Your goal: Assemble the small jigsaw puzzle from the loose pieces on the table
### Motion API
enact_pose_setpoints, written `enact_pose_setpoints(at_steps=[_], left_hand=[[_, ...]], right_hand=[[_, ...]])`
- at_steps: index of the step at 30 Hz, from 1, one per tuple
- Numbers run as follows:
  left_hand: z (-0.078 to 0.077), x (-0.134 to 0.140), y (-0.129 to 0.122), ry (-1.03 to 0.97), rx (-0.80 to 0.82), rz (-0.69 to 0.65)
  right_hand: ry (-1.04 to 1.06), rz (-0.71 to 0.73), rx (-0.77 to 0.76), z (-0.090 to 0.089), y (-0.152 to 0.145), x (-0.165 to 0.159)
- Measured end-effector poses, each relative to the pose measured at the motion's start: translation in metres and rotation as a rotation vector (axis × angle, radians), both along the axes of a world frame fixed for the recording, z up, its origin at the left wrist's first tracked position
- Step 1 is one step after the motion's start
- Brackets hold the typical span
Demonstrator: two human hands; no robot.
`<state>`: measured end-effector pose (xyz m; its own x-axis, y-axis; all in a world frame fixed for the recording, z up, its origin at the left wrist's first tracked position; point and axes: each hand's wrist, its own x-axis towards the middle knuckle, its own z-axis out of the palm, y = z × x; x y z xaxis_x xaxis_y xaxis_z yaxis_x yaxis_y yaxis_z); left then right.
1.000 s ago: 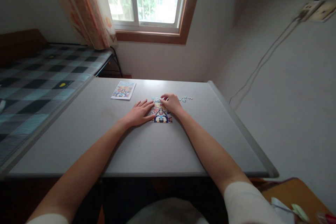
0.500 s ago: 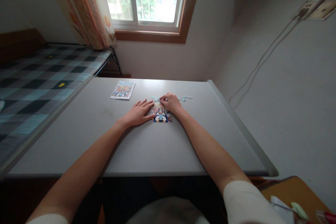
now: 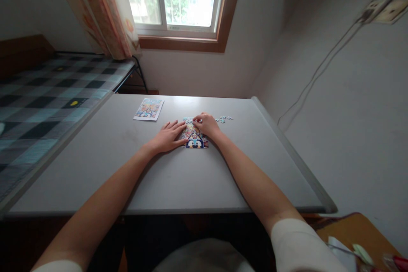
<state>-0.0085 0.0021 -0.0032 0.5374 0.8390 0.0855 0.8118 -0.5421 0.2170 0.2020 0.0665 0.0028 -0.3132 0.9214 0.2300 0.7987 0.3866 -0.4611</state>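
Note:
A partly assembled jigsaw puzzle [image 3: 195, 143] with a blue cartoon face along its near edge lies on the grey-white table. Flat against its left side rests my left hand [image 3: 170, 136], fingers spread, thumb and fingertips touching the edge. My right hand [image 3: 208, 126] reaches over the puzzle's upper right part. Its thumb and index finger are pinched at a small puzzle piece near the top, mostly hidden by the fingertips. Just right of that hand, several loose puzzle pieces [image 3: 223, 120] lie on the table.
A reference picture sheet [image 3: 148, 109] lies on the table [image 3: 191, 187] to the far left. A bed with a checked cover [image 3: 63, 89] stands left of the table. At lower right, a wooden stool [image 3: 360, 225] holds small items. A cable [image 3: 315, 74] hangs along the right wall.
Both hands stay almost in place; the right fingertips keep their pinch at the puzzle's top. The whole view has shifted very slightly.

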Motion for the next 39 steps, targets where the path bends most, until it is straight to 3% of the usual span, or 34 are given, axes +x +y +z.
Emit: enact_pose_setpoints(at_steps=[10, 23, 39], left_hand=[[0.003, 0.000, -0.002, 0.001, -0.010, -0.001], [0.005, 0.001, -0.003, 0.002, -0.019, 0.005], [0.006, 0.001, -0.003, -0.004, -0.024, 0.005]], right_hand=[[0.136, -0.001, -0.046, -0.002, 0.007, 0.001], [0.616, -0.033, -0.191, 0.002, 0.014, 0.006], [0.362, -0.183, -0.102, 0.000, 0.004, -0.010]])
